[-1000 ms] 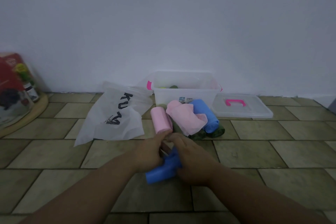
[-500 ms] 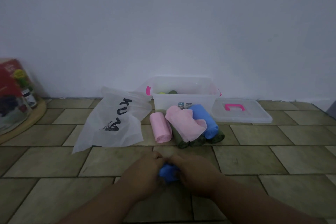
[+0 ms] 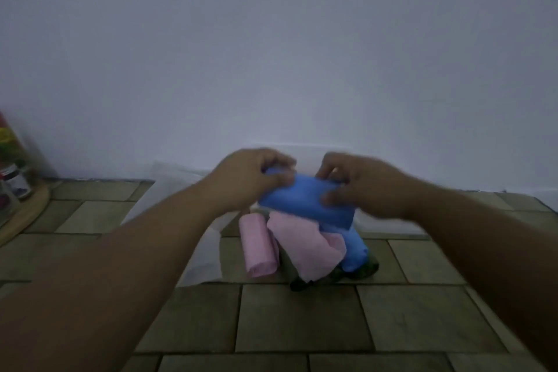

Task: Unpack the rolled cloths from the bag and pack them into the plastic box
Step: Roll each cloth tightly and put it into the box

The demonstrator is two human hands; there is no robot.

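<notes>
Blue rolled cloth (image 3: 305, 202): being held in the air above the floor pile.
Left hand (image 3: 250, 175): grip closing on the roll's left end.
Right hand (image 3: 362, 184): grip pinching its right end.
Floor pile: pink rolled cloth (image 3: 259, 246), loose pink cloth (image 3: 305, 248), second blue roll (image 3: 353, 251) lying on green tiled floor (image 3: 302, 320).
White plastic bag (image 3: 169, 187): lying left.

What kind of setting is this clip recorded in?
Probably a home floor: greenish floor tiles meet a plain white wall, and both hands hold a blue rolled cloth above other rolled cloths lying on the tiles.
</notes>
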